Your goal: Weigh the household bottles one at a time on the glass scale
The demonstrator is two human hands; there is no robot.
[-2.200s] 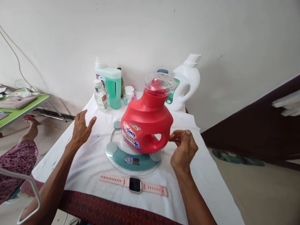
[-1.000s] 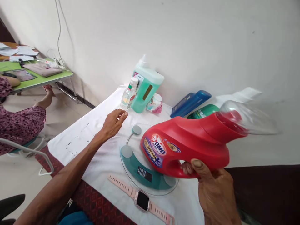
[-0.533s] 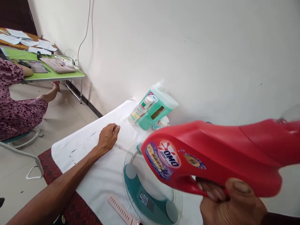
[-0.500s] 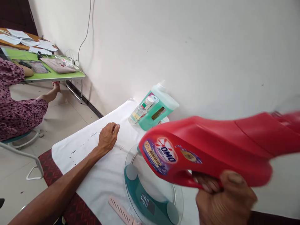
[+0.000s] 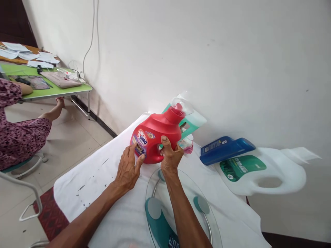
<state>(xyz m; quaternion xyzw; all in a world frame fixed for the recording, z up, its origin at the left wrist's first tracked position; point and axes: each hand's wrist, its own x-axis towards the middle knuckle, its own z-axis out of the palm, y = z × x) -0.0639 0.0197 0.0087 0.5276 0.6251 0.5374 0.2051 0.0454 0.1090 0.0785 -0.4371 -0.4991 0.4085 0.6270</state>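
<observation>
My right hand (image 5: pixel 172 155) grips the handle of a red OMO laundry detergent bottle (image 5: pixel 165 125), its clear cap pointing up and to the right. The bottle is tilted over the far part of the white-covered table. My left hand (image 5: pixel 128 168) has its fingers stretched out, with the fingertips at the bottle's label; whether they press on it I cannot tell. Behind the red bottle, a green translucent bottle (image 5: pixel 198 120) is partly hidden. Under my right forearm lies a round glass scale (image 5: pixel 160 224) with teal parts, its display partly covered.
To the right are a blue bottle (image 5: pixel 224 150) and a large white jug (image 5: pixel 281 172) with a green label. A small container with pink on it (image 5: pixel 188 144) stands by the wall. At left, a person in a patterned dress (image 5: pixel 23 137) sits by a green table (image 5: pixel 80 89).
The red bottle has moved left and away from me, from above the scale to the table's far side. My left hand has come to its label and spread its fingers.
</observation>
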